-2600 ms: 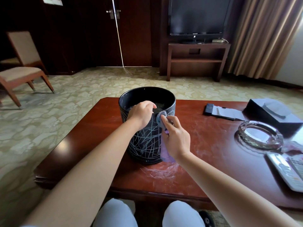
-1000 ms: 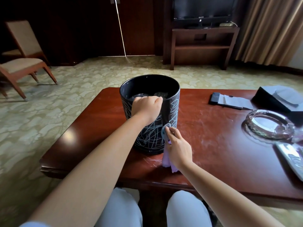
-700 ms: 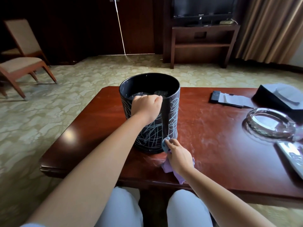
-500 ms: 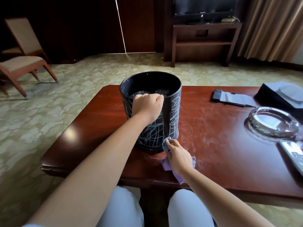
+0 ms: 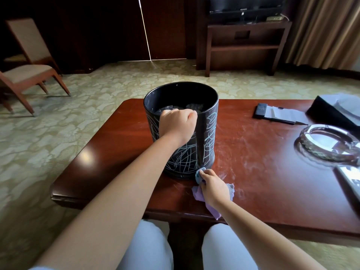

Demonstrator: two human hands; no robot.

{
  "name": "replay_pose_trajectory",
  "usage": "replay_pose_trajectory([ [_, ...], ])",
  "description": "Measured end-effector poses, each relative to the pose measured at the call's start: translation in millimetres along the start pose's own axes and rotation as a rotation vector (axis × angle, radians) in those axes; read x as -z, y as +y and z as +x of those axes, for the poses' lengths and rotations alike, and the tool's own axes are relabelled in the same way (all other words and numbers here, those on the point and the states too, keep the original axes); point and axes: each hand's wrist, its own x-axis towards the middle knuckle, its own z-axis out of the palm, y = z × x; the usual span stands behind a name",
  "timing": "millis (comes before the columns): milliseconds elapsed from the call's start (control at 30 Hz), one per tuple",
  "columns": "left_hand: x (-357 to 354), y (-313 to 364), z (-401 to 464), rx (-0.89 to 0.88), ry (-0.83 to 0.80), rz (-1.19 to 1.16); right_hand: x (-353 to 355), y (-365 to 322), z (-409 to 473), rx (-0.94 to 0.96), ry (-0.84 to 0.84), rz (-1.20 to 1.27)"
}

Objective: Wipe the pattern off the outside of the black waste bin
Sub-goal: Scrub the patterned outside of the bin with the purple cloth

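The left hand [image 5: 176, 124] and forearm hide part of the black waste bin [image 5: 206, 133] scribbles; the remote control [image 5: 350, 184] runs off the right edge.

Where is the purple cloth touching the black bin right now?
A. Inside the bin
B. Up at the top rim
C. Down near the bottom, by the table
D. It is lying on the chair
C: the right hand pinches the purple cloth against the base of the black bin, just above the table, while the left hand grips the rim.
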Motion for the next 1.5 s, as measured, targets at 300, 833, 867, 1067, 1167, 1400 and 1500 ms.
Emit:
replay_pose_trajectory([
  [300,0,-1,-1,-0.016,0.010,0.004,-5,-3,-2,-0.039,0.124,0.038],
  [833,-2,-1,-3,-0.052,0.017,-0.054,-3,-3,-6,-0.018,0.150,0.091],
  [867,-1,-1,-2,-0.051,0.018,-0.060,-3,-3,-5,-0.014,0.119,0.062],
  [1067,-2,-1,-2,-0.038,0.013,-0.064,-1,-4,-6,-0.016,0.110,0.069],
  [1167,-1,0,-3,-0.038,0.018,-0.074,2,-5,-4,0.002,0.018,-0.023],
  [1400,-2,-2,-1,-0.030,0.009,-0.063,5,-5,-6,-0.032,-0.098,-0.112],
  [1500,-1,0,0,-0.007,-0.013,-0.082,9,-6,-3,-0.066,-0.105,-0.046],
])
